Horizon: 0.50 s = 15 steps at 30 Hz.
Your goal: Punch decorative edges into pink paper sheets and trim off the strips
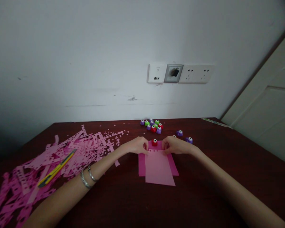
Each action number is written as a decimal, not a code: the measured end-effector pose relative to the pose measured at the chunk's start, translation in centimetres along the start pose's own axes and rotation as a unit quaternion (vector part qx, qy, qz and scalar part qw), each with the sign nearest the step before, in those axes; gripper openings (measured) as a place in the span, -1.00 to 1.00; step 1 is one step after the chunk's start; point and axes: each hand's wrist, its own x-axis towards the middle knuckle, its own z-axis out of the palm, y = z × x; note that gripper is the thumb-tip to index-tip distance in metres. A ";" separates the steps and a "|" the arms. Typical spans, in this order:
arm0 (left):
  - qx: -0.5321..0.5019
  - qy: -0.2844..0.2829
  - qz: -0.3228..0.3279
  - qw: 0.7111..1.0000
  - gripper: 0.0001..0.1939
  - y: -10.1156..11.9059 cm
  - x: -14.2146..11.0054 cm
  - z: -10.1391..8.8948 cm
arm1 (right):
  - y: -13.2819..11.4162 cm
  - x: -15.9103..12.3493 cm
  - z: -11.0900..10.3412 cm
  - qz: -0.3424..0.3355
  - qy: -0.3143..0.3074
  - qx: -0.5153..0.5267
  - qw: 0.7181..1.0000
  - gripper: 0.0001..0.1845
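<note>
A light pink sheet of paper (158,167) lies over a darker pink sheet (142,166) on the table. Its far edge has a row of small punched holes. My left hand (139,145) pinches the light sheet's far left corner, fingers closed. At the far right corner, my right hand (174,145) pinches the same sheet. Between the two hands, a red craft punch (154,142) rests on the darker sheet, just beyond the row of holes. Part of another punch is hidden behind my right hand.
Pink punched paper strips (85,145) pile up at left, with a yellow utility knife (57,167) on them. Several coloured craft punches (153,125) cluster near the wall. Purple punches (179,133) sit at right. A ruler-like strip (217,123) lies at the far right edge.
</note>
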 end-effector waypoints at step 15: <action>-0.027 0.032 -0.071 0.997 -0.88 -0.7 0.1 -0.1 | 1.4 1.4 1.2 0.010 0.092 0.051 0.994 -0.81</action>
